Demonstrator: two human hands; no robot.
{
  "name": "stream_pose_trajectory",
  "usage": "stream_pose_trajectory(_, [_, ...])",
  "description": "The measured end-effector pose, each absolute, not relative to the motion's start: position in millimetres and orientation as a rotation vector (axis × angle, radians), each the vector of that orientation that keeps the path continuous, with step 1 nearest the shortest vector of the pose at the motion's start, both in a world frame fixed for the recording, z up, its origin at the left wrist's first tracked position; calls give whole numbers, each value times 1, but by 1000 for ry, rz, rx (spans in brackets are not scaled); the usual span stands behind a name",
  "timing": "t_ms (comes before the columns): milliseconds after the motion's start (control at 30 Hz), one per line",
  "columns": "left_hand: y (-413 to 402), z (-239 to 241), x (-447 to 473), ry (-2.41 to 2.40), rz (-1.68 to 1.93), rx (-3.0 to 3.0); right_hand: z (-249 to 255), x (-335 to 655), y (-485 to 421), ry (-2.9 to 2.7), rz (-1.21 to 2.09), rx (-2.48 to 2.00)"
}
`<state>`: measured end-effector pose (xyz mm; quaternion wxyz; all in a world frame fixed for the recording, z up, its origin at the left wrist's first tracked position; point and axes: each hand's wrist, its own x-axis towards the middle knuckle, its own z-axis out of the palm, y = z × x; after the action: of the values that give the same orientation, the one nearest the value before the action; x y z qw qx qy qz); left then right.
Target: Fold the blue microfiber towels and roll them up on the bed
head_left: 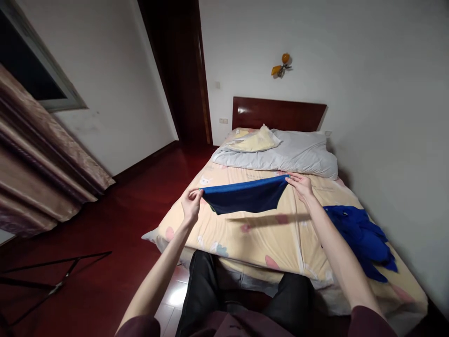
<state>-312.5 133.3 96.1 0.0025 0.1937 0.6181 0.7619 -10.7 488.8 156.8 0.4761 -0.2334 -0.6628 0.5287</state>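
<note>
Left grip (191,205) pinched, right grip (301,186) pinched

Dark cloth on me, and plenty of it: a deep maroon fabric top (250,324), creased across the front, with a small darker patch among the folds, too dim to make out. Look at that short maroon left sleeve (138,326), loose and wide at the hem, and there's the matching short maroon right sleeve (372,323)! Out come my slender bare left forearm (163,269) and slender bare right forearm (336,250), tapering into slim wrists. Next up, my bare, thin-fingered left hand (191,206) and bare, thin-fingered right hand (301,186). And black fabric trousers (200,288), dull-surfaced, softly wrinkled, roomy in both legs!
</note>
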Motion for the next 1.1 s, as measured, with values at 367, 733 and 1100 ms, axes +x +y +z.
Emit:
stream_pose_trajectory(367, [146,183,-331,1937,2248,1005,206,82,428,-1710,780,-639])
stream_pose_trajectory(733, [142,213,-314,1915,2110,1191,209,129,390,-1641,910,-654])
stream_pose_trajectory(1100, [99,197,-298,1945,1751,1186,179,178,348,-1622,1091,-870])
